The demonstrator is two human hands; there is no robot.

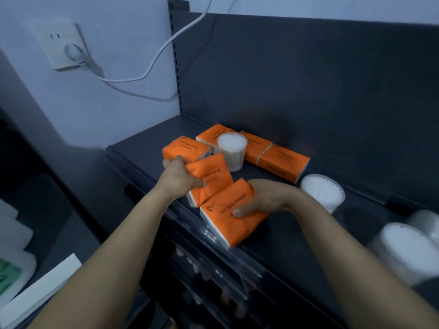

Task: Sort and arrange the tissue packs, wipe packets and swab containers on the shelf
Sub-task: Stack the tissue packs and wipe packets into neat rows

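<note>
Two orange cotton tissue packs are in hand at the front of the dark shelf (297,236). The left hand (177,178) is closed over the near corner of the middle tissue pack (211,179), which lies tilted. The right hand (260,198) clasps the front tissue pack (231,222), with the thumb pressed on its top face. This pack overhangs the shelf edge a little, so it should be pushed inward first. Four more packs lie behind, and an upright swab container (232,150) stands among them. To do well, each pack should be turned parallel to the others and set side against side.
</note>
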